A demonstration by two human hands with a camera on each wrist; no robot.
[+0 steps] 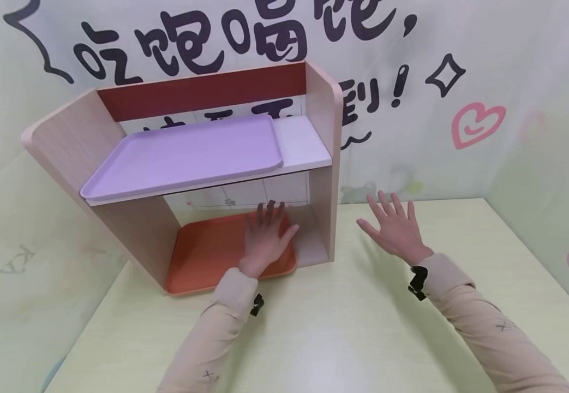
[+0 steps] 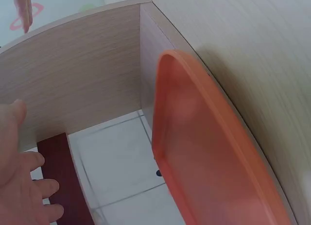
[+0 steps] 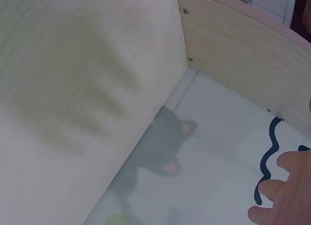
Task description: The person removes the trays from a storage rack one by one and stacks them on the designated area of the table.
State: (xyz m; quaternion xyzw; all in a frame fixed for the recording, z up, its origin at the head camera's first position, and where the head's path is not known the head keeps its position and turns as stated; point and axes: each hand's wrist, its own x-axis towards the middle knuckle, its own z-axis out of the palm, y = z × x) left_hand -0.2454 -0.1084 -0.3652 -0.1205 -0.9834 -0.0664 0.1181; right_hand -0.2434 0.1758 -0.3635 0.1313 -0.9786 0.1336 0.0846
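A wooden two-tier shelf [image 1: 337, 180] stands at the back of the table. On its upper board lies a purple tray [image 1: 191, 155], set toward the left side. The lower level holds an orange tray [image 1: 205, 256], also toward the left, its front edge near the shelf's front. My left hand [image 1: 266, 238] is spread in front of the lower opening and overlaps the orange tray in the head view; it holds nothing. To the right of the shelf, my right hand [image 1: 396, 229] hovers over the table, fingers spread, its shadow on the tabletop below.
The pale wooden table [image 1: 323, 333] reaches back to a printed wall sheet [image 1: 412, 147] with dark lettering and a pink heart. Another sheet hangs along each side. A dark red board [image 1: 205, 90] spans the shelf's top back. Each wrist wears a black strap.
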